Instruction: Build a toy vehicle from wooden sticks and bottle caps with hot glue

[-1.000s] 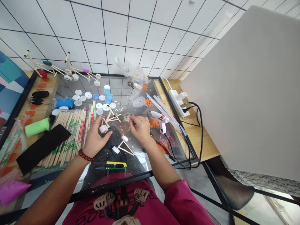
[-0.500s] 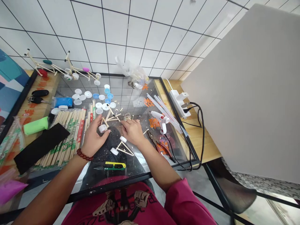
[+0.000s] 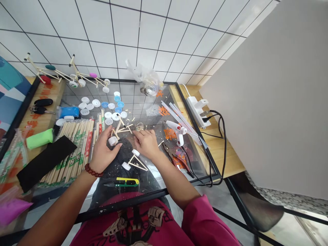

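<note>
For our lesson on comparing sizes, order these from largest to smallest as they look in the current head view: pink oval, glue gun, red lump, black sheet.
1. Black sheet
2. Glue gun
3. Red lump
4. Pink oval

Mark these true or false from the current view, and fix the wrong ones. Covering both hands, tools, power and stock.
1. The snips are in the left hand. False: they lie on the glass; that hand is at a stick frame.
2. The glue gun lies to the right of the right hand. True.
3. The bracelet is on the right wrist. False: it is on the left.
4. A black plug is in the power strip. True.
5. The black sheet lies partly over the chopsticks. True.
</note>
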A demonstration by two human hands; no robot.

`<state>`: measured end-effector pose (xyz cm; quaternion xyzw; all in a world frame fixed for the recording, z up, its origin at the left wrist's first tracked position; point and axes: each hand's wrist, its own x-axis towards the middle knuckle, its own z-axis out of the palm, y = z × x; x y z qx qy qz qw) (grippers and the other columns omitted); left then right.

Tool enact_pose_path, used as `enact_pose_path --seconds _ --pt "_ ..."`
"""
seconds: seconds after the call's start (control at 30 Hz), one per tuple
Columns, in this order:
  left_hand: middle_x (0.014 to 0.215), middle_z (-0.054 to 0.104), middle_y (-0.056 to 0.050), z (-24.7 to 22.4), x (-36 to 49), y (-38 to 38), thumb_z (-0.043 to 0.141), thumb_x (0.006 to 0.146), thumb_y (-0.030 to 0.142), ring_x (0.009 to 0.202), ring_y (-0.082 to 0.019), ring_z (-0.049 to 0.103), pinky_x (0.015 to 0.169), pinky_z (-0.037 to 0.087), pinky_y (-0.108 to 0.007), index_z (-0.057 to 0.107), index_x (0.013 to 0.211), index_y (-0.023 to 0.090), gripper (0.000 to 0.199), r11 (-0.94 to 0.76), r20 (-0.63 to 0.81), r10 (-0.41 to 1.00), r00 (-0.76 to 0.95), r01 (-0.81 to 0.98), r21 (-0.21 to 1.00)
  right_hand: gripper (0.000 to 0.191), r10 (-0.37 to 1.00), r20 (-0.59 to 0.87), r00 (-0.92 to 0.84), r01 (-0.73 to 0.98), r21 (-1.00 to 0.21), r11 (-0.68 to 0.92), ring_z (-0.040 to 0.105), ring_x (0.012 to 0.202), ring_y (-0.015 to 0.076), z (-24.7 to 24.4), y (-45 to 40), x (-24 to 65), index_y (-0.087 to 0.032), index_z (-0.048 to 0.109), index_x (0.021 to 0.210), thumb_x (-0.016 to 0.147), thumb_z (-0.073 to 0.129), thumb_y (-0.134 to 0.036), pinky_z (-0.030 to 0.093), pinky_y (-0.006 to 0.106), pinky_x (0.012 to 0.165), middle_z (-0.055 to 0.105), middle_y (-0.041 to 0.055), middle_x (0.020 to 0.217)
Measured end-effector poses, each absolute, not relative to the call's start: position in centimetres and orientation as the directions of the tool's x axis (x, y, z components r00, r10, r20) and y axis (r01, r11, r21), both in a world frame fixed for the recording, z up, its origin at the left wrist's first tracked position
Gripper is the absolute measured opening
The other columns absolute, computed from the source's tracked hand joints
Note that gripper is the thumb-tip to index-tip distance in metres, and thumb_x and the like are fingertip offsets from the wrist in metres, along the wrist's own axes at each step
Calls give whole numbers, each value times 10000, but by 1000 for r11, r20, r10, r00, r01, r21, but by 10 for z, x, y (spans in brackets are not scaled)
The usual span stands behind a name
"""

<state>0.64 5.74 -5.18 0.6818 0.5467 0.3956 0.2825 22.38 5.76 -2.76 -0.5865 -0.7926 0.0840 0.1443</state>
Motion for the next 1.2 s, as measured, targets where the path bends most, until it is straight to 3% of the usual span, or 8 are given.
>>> enact_pose_path --seconds 0.2,0.33,0.47,0.7,0.83,0.97,1.07,1.2 --pt "1497 539 -186 -48 7 57 773 852 348 1376 -348 584 1175 486 -554 412 1564 229 807 -330 328 939 107 559 761 274 882 418 -216 906 -251 340 622 857 219 -22 54 238 -202 736 1218 1002 567 -210 289 377 796 747 61 872" --pt "1600 420 -166 -43 7 56 792 852 380 1501 -347 451 1249 400 -536 334 1611 270 894 -462 524 851 37 528 713 234 759 635 -145 904 -228 363 587 753 205 -11 53 253 -210 750 1151 1016 559 -232 297 371 753 692 31 743" --pt "1618 400 -150 -39 1 63 697 934 426 1512 -312 441 1276 358 -524 356 1591 302 750 -553 639 763 -97 413 724 250 651 758 -39 880 -283 382 603 702 192 -4 40 262 -192 744 1123 1027 518 -241 343 358 738 688 24 723" --pt "1499 534 -195 -45 -14 92 676 933 475 1404 -309 559 1226 418 -510 466 1443 219 608 -481 573 767 -289 331 812 245 754 657 5 876 -367 314 685 750 203 -36 -15 278 -192 752 1086 1003 524 -227 400 334 748 764 52 798" --pt "1459 566 -176 -49 -15 99 687 939 401 1362 -292 587 1192 457 -459 473 1422 169 577 -446 547 785 -292 348 825 224 835 546 -66 912 -306 273 716 821 216 -50 -22 278 -186 769 1055 978 560 -195 380 337 762 804 66 864" --pt "1448 572 -185 -44 -15 97 693 915 200 1329 -258 595 1175 467 -417 474 1423 92 564 -446 563 785 -257 397 802 244 877 467 -109 936 -248 249 707 882 229 -48 -17 269 -189 773 1097 985 556 -183 359 345 778 809 77 910" --pt "1453 562 -204 -37 -16 95 688 886 109 1330 -238 585 1184 452 -404 467 1427 57 587 -444 577 777 -254 429 787 246 879 454 -147 939 -215 268 682 867 229 -45 -17 264 -196 771 1117 1003 553 -213 350 345 783 785 74 871" --pt "1470 552 -224 -33 -20 96 644 908 121 1335 -246 591 1165 471 -412 435 1446 58 581 -398 558 783 -276 468 789 231 854 487 -181 934 -187 304 659 856 225 -46 -18 264 -201 770 1101 1014 561 -241 340 345 786 765 68 855"
